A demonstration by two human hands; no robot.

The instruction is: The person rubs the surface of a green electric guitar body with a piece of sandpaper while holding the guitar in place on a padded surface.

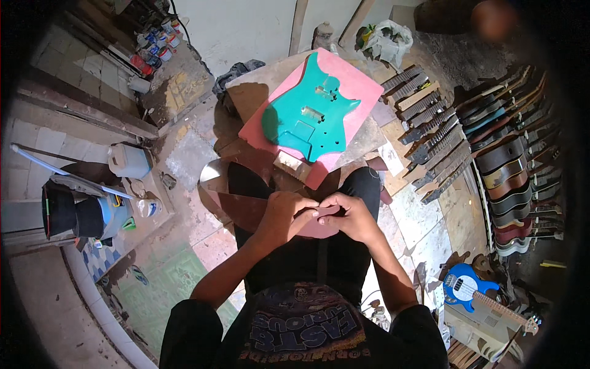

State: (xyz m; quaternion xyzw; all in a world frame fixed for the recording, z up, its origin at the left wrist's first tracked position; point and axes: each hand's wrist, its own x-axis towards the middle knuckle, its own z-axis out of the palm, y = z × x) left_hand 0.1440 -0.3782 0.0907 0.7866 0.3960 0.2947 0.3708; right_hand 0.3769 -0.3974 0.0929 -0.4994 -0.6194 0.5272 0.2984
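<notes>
From where I stand, the person's left hand (pixel 284 215) and right hand (pixel 354 218) meet over the lap, nearly touching, each pinching the edge of a reddish-brown sheet (pixel 239 209) between thumb and fingers; the other fingertips are curled in behind it, so I cannot make out how each one sits. The sheet lies above the thighs, bowing out in a wide curve to the person's left; the left hand and forearm cover part of it, and I cannot tell whether the piece below the fingers joins that curve.

Just beyond, a turquoise guitar body (pixel 287 114) rests on a pink board (pixel 367 92), well apart from the hands; a shadow darkens its left end, and the board hides much of the worktop (pixel 249 101) beneath. A small block (pixel 292 165) stands at the near edge, its lower side lost among brownish shapes too dim to sort out.

To the right, guitar necks (pixel 437 147) lie in a row; past them, hanging instruments (pixel 509 184) overlap, some sinking into the dark rim; a blue guitar (pixel 468 286) below shows plainly, though the things around it blur together.
</notes>
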